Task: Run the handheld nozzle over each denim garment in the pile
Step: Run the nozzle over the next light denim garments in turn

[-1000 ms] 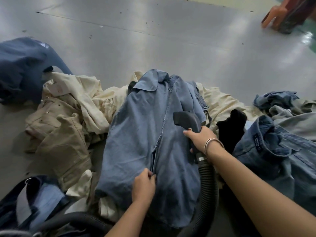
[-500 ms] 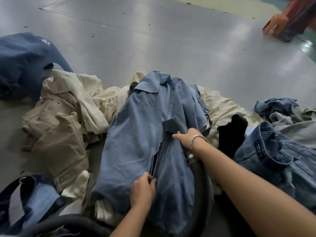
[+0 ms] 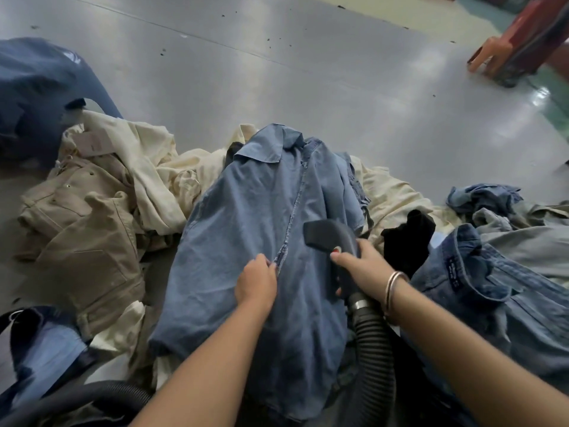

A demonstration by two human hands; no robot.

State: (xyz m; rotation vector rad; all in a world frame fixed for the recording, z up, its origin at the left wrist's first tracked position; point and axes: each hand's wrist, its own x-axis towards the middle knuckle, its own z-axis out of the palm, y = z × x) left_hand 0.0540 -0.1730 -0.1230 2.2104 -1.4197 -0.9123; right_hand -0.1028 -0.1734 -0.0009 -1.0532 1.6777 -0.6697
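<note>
Under your hands stretches a smooth grey floor [image 3: 308,72], glossy with window glare and dotted with dark specks, a thin seam running across it. At the far right corner the grey gives way to a green strip, where orange-red furniture legs [image 3: 520,41] stand.

Spread on that floor is the pile. A light blue denim shirt [image 3: 246,226] lies on top in the middle, collar pointing away from you, its front placket running towards you. To its left sit a crumpled tan jacket [image 3: 83,235] and cream-coloured garments [image 3: 154,167]; beyond them, a dark navy garment [image 3: 34,94] at the far left. To the right you have a black cloth [image 3: 406,238], a darker blue denim shirt [image 3: 492,288] with a label at its collar, and a further heap of pale blue clothes [image 3: 483,198].

Your left hand [image 3: 257,282] rests on the shirt with its fingers curled, pinching the fabric just beside the placket. Your right hand [image 3: 360,266], a metal bangle [image 3: 394,291] at its wrist, grips the dark handheld nozzle [image 3: 329,238], whose flat mouth lies against the light blue shirt's right half. From the nozzle a black ribbed hose [image 3: 374,349] trails back towards you.
</note>
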